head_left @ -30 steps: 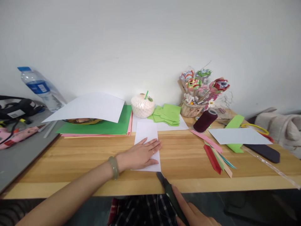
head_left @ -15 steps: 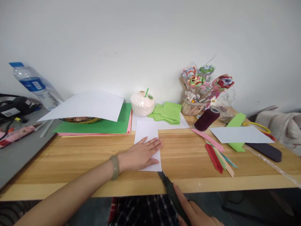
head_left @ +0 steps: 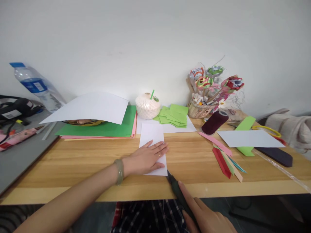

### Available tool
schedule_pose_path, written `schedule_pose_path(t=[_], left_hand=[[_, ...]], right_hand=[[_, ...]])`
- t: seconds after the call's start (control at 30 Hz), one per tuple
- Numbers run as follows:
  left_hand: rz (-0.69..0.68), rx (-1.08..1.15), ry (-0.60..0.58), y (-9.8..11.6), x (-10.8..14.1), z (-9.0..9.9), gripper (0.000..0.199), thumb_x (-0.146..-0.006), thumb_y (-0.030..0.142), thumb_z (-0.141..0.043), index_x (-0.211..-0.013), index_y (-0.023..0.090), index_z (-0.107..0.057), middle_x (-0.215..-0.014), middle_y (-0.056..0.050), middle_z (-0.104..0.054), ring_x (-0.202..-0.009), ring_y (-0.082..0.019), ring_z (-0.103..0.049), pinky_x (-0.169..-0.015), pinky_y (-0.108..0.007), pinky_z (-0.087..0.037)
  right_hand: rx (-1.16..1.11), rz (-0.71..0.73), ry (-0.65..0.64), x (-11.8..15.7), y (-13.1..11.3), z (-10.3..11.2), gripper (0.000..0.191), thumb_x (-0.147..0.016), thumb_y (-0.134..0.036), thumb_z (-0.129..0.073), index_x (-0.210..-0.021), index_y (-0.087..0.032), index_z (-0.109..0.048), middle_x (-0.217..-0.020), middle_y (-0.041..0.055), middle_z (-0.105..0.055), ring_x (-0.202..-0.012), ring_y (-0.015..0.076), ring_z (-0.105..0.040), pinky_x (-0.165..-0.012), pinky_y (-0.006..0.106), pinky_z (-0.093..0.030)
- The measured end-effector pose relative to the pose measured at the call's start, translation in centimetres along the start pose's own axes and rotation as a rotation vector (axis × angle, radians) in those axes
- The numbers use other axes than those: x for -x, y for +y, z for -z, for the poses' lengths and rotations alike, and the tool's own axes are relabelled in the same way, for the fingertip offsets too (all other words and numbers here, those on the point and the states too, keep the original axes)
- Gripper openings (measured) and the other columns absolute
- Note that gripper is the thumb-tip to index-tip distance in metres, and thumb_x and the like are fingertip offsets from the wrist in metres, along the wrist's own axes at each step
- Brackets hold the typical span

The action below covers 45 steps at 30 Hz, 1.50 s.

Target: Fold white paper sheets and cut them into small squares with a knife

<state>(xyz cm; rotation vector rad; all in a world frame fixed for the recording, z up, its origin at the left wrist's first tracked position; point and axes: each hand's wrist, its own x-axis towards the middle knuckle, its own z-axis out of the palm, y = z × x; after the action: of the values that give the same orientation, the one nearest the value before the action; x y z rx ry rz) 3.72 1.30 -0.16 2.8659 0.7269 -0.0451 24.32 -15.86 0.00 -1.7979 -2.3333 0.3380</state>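
Note:
My left hand (head_left: 147,158) lies flat with its fingers stretched out, pressing a narrow white sheet of paper (head_left: 152,132) onto the wooden table. A bracelet is round the wrist and a ring on one finger. My right hand (head_left: 200,208), at the bottom of the view, is wrapped round dark scissors (head_left: 178,191). Their blades point up and away from me, and the tips are at the sheet's near right corner. The handles are mostly hidden by my fingers.
Green paper pieces (head_left: 173,115) and a white coconut-shaped object (head_left: 147,106) stand behind. Coloured paper strips (head_left: 222,163), a dark thread spool (head_left: 215,122) and a white sheet (head_left: 250,138) are on the right. Stacked coloured paper (head_left: 116,124) and a water bottle (head_left: 34,84) are at left.
The scissors' tips have moved slightly up and right beside the sheet's corner, and the blades look closer together. My left hand stays on the paper.

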Motion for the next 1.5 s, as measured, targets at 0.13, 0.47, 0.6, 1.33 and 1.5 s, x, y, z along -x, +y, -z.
schedule_pose_path(t=[0.13, 0.47, 0.6, 1.33, 1.5], left_hand=[[-0.002, -0.006, 0.013, -0.1, 0.0, -0.1, 0.061, -0.094, 0.051, -0.017, -0.143, 0.015, -0.011, -0.15, -0.006, -0.011, -0.138, -0.018, -0.007, -0.11, -0.042, -0.009], [0.0, -0.024, 0.01, -0.1, 0.0, -0.2, 0.063, -0.093, 0.052, -0.018, -0.143, 0.015, -0.006, -0.15, -0.008, -0.011, -0.138, -0.019, -0.007, -0.109, -0.042, -0.011], [0.005, -0.022, -0.005, 0.0, 0.0, -0.1, 0.063, -0.093, 0.052, -0.017, -0.143, 0.014, -0.007, -0.15, -0.008, -0.009, -0.138, -0.018, -0.006, -0.11, -0.042, -0.01], [0.012, -0.012, -0.013, 0.2, -0.1, 0.2, 0.061, -0.094, 0.05, -0.02, -0.143, 0.014, -0.009, -0.15, -0.009, -0.01, -0.138, -0.018, -0.006, -0.11, -0.041, -0.009], [0.016, -0.015, -0.029, 0.2, -0.1, 0.4, 0.062, -0.094, 0.05, -0.019, -0.143, 0.013, -0.009, -0.15, -0.009, -0.009, -0.138, -0.019, -0.006, -0.11, -0.041, -0.009]], right_hand=[[0.047, 0.047, 0.034, -0.7, -0.1, 0.1, 0.067, -0.082, -0.017, -0.039, -0.143, -0.031, -0.015, -0.096, 0.0032, -0.07, -0.05, 0.0176, -0.065, -0.041, 0.024, -0.05], [0.051, 0.051, -0.037, -1.4, 0.0, 0.4, 0.066, -0.085, -0.019, -0.034, -0.145, -0.024, -0.006, -0.095, 0.0059, -0.07, -0.06, 0.0207, -0.068, -0.049, 0.029, -0.054], [0.063, 0.033, -0.063, -1.4, -0.1, 0.2, 0.064, -0.086, -0.021, -0.032, -0.145, -0.024, -0.007, -0.093, 0.0053, -0.07, -0.06, 0.0209, -0.068, -0.048, 0.029, -0.053], [0.111, -0.125, -0.241, -4.3, -1.5, 1.7, 0.056, -0.087, -0.02, -0.029, -0.142, -0.013, -0.022, -0.102, 0.0137, -0.067, -0.079, 0.0287, -0.067, -0.063, 0.041, -0.052], [0.148, -0.159, -0.278, -4.7, -1.9, 2.2, 0.056, -0.088, -0.02, -0.03, -0.143, -0.014, -0.02, -0.1, 0.0132, -0.067, -0.081, 0.029, -0.066, -0.065, 0.04, -0.05]])
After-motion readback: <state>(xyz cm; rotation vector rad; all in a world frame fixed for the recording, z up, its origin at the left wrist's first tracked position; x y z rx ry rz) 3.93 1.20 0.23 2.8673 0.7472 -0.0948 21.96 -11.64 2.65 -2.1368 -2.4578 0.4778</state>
